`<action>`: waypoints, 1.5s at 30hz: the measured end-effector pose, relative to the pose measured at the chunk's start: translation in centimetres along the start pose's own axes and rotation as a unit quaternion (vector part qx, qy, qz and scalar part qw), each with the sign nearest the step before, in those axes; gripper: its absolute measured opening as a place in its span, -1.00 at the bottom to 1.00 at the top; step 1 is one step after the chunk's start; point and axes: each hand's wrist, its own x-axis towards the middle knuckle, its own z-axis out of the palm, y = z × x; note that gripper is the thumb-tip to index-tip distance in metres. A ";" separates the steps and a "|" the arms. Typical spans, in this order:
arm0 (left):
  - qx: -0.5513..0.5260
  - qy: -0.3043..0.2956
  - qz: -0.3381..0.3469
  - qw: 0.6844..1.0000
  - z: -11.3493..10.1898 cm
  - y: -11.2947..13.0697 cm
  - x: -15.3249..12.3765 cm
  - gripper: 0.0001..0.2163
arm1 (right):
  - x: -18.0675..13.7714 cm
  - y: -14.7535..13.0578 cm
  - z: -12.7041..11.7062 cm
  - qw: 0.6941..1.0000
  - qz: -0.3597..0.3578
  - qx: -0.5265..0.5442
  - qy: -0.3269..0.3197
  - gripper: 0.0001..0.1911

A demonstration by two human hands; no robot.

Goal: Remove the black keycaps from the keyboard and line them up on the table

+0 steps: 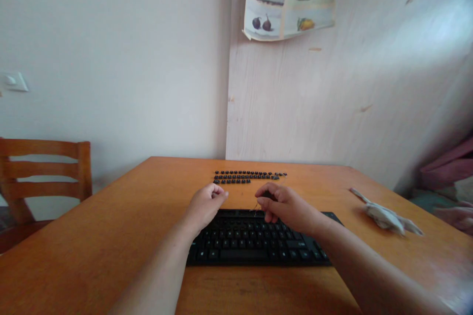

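A black keyboard [244, 244] lies on the wooden table in front of me, its upper rows partly bare of keycaps. My right hand [286, 206] is closed around a wire keycap puller [271, 195], whose dark handle shows between the fingers. Thin wires stick out from it toward the left, over the keyboard's top edge. My left hand [207, 206] is closed in a pinch above the keyboard's upper left corner; whatever its fingertips hold is hidden. Beyond both hands, loose black keycaps [240, 177] are laid out in three rows.
A crumpled pale cloth [386, 219] lies on the right of the wooden table [121, 226]. A wooden chair [44, 162] stands at the left. Behind the table is a wall with a fruit picture sheet [290, 2] and a white switch [15, 81].
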 end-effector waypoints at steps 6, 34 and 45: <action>0.018 -0.030 0.020 0.999 0.4 0.1 -0.2 -0.71 | -0.5 -0.2 1.3 0.995 -0.025 -0.074 -0.054 -0.83; 0.069 -0.075 0.042 0.994 0.6 0.0 -0.5 -0.73 | -0.2 1.0 3.8 0.998 0.046 -0.030 -0.018 -0.83; 0.084 -0.088 0.050 0.991 0.9 -0.8 -0.4 -0.72 | 0.1 1.1 4.9 0.992 0.088 -0.021 0.087 -0.82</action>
